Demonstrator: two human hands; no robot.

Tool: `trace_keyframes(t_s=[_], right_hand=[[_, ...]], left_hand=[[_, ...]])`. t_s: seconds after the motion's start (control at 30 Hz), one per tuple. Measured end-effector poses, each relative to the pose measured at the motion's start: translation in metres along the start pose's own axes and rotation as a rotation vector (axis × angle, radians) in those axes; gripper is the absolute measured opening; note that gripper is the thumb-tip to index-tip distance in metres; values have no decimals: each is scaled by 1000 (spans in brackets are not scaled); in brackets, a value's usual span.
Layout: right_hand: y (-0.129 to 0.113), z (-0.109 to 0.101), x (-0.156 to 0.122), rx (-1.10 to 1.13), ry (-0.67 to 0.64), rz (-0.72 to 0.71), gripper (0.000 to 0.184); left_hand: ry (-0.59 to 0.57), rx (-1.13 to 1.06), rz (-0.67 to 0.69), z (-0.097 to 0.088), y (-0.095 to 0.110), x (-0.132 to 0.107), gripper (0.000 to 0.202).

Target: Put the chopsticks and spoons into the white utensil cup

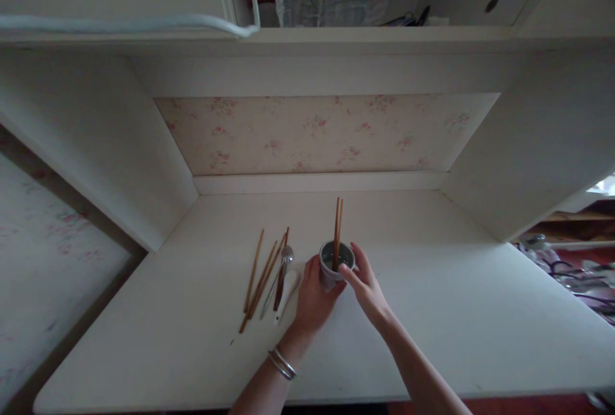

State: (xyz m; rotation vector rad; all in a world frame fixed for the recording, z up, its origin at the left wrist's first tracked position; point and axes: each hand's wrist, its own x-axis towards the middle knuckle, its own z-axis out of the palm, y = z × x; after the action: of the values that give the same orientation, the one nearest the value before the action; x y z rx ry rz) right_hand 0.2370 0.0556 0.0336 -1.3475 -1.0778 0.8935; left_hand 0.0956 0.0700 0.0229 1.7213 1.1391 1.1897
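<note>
Just below the frame's centre, the left hand [313,296] and right hand [368,285] grip a cup [328,278] holding two chopsticks [337,242], seemingly steadying it; adding the loose utensils [279,282], left of centre, would need one hand freed.

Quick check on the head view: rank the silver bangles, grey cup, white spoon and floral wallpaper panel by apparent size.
1. Floral wallpaper panel, by far.
2. Grey cup, though partly covered.
3. White spoon and silver bangles: unranked, since the bangles sit nearer the camera.
</note>
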Motion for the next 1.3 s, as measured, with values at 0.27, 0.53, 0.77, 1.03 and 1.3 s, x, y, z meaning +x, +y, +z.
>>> trace_keyframes(t_s=[0.27, 0.53, 0.77, 1.03, 1.3], right_hand=[[20, 18, -13, -215, 47, -78, 61], [28, 20, -14, -303, 92, -41, 66], [27, 18, -17, -338, 89, -53, 66], [26, 16, -19, -381, 69, -71, 71], [26, 15, -20, -392, 58, -88, 71]], left_hand=[[-2, 222, 26, 0, -3, -27, 68], [16, 524, -148, -102, 17, -17, 24], [-36, 868, -403, -169, -27, 36, 24], [-170, 1032, -414, -168, -43, 44, 27], [-158, 966, -471, -173, -43, 49, 29]])
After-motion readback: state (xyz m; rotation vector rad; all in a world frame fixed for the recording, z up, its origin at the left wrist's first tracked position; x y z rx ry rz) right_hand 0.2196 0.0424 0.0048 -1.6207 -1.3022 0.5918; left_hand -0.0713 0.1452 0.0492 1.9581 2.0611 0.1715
